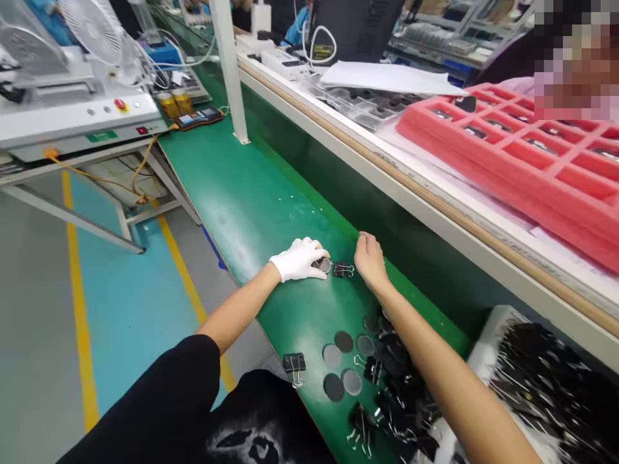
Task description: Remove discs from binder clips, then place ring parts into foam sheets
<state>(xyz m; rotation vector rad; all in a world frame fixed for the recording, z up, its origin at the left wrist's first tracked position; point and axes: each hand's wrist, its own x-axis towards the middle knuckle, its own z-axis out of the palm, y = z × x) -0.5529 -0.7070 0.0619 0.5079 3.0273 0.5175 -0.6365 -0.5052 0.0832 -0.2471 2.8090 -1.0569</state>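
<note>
My left hand point(300, 260), in a white glove, is closed on a round grey disc point(325, 265), with a dark piece beside it partly hidden by the fingers. Just right of it a black binder clip point(343, 269) lies on the green table. My bare right hand point(371, 259) is beyond that clip, its fingers curled together near the table's back panel; whatever is in them is hidden. Closer to me lie several loose discs, some grey point(351, 382), some black point(333, 387). Another binder clip point(294, 367) sits at the front edge.
More black binder clips point(362, 425) are heaped under my right forearm. A white-rimmed container point(503, 316) full of clips stands at the right. Above runs a shelf with a red foam tray point(527, 161). A white post point(229, 71) and a machine with a fan point(91, 29) are at the far left.
</note>
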